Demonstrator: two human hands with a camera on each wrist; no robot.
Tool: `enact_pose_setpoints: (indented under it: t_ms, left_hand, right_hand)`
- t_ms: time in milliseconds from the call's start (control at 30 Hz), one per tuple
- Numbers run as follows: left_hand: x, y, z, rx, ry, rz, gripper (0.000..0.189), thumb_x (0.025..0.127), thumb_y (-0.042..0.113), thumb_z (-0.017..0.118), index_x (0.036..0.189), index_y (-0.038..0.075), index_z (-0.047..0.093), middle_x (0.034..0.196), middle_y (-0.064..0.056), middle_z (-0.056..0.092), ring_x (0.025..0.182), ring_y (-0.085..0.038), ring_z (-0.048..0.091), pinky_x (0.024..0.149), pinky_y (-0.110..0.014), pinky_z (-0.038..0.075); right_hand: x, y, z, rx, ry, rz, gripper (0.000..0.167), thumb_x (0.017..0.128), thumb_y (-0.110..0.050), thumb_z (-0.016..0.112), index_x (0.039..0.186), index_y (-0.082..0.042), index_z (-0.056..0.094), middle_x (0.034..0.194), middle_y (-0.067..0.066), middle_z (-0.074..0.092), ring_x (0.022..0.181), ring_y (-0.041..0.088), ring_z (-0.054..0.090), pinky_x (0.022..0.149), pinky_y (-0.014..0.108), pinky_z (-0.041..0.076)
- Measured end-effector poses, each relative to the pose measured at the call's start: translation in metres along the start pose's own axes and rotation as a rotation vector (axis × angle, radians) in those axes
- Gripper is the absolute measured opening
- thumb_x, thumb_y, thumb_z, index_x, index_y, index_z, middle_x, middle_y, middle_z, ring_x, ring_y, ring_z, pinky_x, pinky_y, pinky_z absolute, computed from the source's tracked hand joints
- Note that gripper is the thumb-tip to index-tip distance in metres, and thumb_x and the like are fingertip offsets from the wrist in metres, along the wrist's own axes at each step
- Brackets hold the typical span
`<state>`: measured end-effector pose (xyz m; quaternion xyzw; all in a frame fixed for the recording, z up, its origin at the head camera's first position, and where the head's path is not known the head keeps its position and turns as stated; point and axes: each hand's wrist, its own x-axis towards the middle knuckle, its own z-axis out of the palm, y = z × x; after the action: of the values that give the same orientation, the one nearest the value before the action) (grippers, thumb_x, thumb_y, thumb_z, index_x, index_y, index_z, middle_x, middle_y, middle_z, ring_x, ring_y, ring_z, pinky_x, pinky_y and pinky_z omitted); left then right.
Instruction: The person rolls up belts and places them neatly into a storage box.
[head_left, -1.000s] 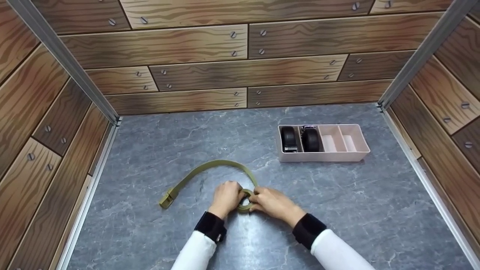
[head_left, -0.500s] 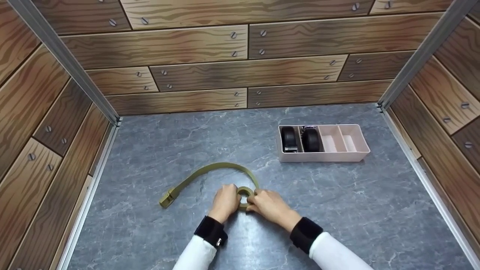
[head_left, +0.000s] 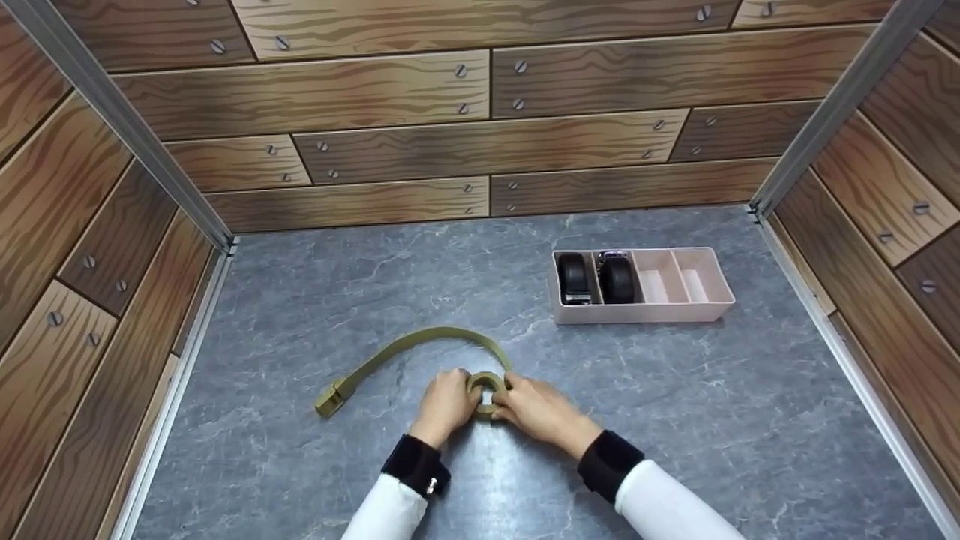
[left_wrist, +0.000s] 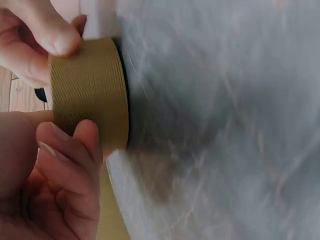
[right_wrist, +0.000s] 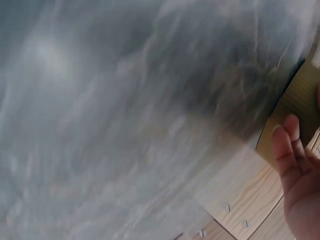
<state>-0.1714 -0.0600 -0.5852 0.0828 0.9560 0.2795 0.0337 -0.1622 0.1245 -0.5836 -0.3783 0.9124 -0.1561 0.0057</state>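
An olive-green webbing belt (head_left: 442, 331) lies on edge on the grey surface in the head view, curving from its buckle (head_left: 328, 402) at left round to a coil between the hands. My left hand (head_left: 445, 407) holds the coil's left side, thumb toward the hole. On the opposite side, my right hand (head_left: 546, 411) pinches the coil where the loose strap joins it. Ribbed webbing (left_wrist: 90, 90) fills the space between both hands' fingers in the left wrist view. In the right wrist view, fingers lie against the belt (right_wrist: 295, 107) at the edge; the rest is cut off.
A pale pink divided box (head_left: 637, 313) stands behind and to the right. Two rolled black belts (head_left: 618, 281) sit in its left compartments. Wood-patterned walls (head_left: 360, 94) with metal corner rails (head_left: 825, 112) enclose the back and sides.
Both hands have shifted slightly around the coil, with the right wrist a little farther left. The strap's arc sits slightly lower, and the buckle has barely moved.
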Motion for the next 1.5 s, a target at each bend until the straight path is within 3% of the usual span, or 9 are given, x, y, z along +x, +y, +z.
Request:
enact_pose_setpoints:
  t_ms: [167, 433, 567, 700, 767, 900, 1200, 1300, 1500]
  left_hand:
    - [-0.001, 0.001, 0.001, -0.042, -0.007, -0.015, 0.013, 0.082, 0.009, 0.070, 0.073, 0.007, 0.061, 0.073, -0.011, 0.065, 0.067, -0.032, 0.065, 0.057, -0.042, 0.050]
    - [0.008, -0.001, -0.006, 0.047, -0.137, 0.117, 0.011, 0.087, 0.008, 0.065, 0.077, 0.013, 0.067, 0.083, -0.005, 0.069, 0.073, -0.026, 0.063, 0.064, -0.040, 0.049]
    - [0.010, 0.000, -0.008, 0.019, -0.117, 0.067, 0.012, 0.087, 0.011, 0.066, 0.075, 0.013, 0.069, 0.078, -0.003, 0.067, 0.066, -0.023, 0.060, 0.060, -0.038, 0.048]
    - [0.009, 0.001, -0.006, -0.040, -0.051, -0.022, 0.015, 0.084, 0.015, 0.069, 0.071, 0.010, 0.066, 0.068, -0.002, 0.062, 0.058, -0.018, 0.054, 0.054, -0.034, 0.045]
    - [0.007, 0.002, -0.005, -0.063, -0.030, -0.028, 0.013, 0.083, 0.015, 0.070, 0.072, 0.008, 0.066, 0.068, -0.003, 0.062, 0.058, -0.018, 0.055, 0.054, -0.034, 0.046]
    - [0.006, 0.003, -0.004, -0.057, -0.027, 0.015, 0.010, 0.081, 0.008, 0.069, 0.073, 0.008, 0.064, 0.070, -0.007, 0.065, 0.062, -0.022, 0.061, 0.055, -0.035, 0.048]
    - [0.010, 0.001, -0.009, 0.048, -0.113, 0.162, 0.027, 0.088, 0.009, 0.066, 0.064, 0.013, 0.055, 0.068, -0.001, 0.060, 0.065, -0.021, 0.060, 0.061, -0.037, 0.047]
    - [0.009, 0.001, -0.006, 0.075, -0.064, 0.150, 0.027, 0.088, 0.012, 0.067, 0.064, 0.013, 0.055, 0.070, -0.004, 0.063, 0.067, -0.026, 0.063, 0.059, -0.039, 0.048]
    - [0.004, 0.002, 0.003, 0.034, 0.068, 0.013, 0.031, 0.086, 0.021, 0.071, 0.062, 0.011, 0.055, 0.065, -0.008, 0.062, 0.061, -0.030, 0.063, 0.053, -0.041, 0.049]
  right_hand:
    - [-0.001, 0.001, 0.002, 0.018, 0.015, -0.008, 0.015, 0.091, -0.030, 0.068, 0.094, -0.016, 0.067, 0.092, 0.004, 0.055, 0.073, 0.019, 0.060, 0.061, 0.033, 0.051]
    - [0.000, 0.016, -0.007, 0.144, -0.091, -0.057, 0.020, 0.089, -0.033, 0.068, 0.103, -0.020, 0.071, 0.097, -0.005, 0.050, 0.079, 0.008, 0.053, 0.069, 0.027, 0.049]
    - [0.002, 0.011, -0.008, 0.098, -0.082, -0.032, 0.019, 0.089, -0.035, 0.068, 0.097, -0.019, 0.071, 0.095, -0.002, 0.050, 0.076, 0.011, 0.054, 0.065, 0.029, 0.049]
    - [0.003, 0.001, -0.004, 0.029, -0.022, 0.053, 0.019, 0.087, -0.036, 0.071, 0.092, -0.018, 0.071, 0.091, 0.003, 0.052, 0.068, 0.018, 0.056, 0.056, 0.032, 0.047]
    - [0.003, -0.003, -0.002, 0.011, 0.008, 0.093, 0.019, 0.086, -0.036, 0.072, 0.091, -0.017, 0.072, 0.091, 0.005, 0.053, 0.066, 0.020, 0.057, 0.054, 0.032, 0.047]
    - [0.003, -0.003, -0.002, 0.032, 0.030, 0.090, 0.018, 0.087, -0.033, 0.071, 0.092, -0.015, 0.071, 0.091, 0.006, 0.054, 0.068, 0.020, 0.058, 0.056, 0.033, 0.049]
    - [0.001, 0.019, -0.009, 0.146, -0.077, -0.032, 0.020, 0.089, -0.035, 0.067, 0.102, -0.020, 0.069, 0.099, -0.004, 0.049, 0.077, 0.010, 0.053, 0.067, 0.028, 0.049]
    - [0.002, 0.018, -0.008, 0.122, -0.067, -0.037, 0.022, 0.089, -0.038, 0.067, 0.098, -0.017, 0.067, 0.098, -0.002, 0.050, 0.076, 0.010, 0.053, 0.066, 0.028, 0.050]
    - [0.003, 0.007, -0.004, 0.059, -0.003, 0.034, 0.025, 0.086, -0.039, 0.070, 0.088, -0.014, 0.065, 0.099, 0.005, 0.055, 0.071, 0.017, 0.057, 0.061, 0.032, 0.050]
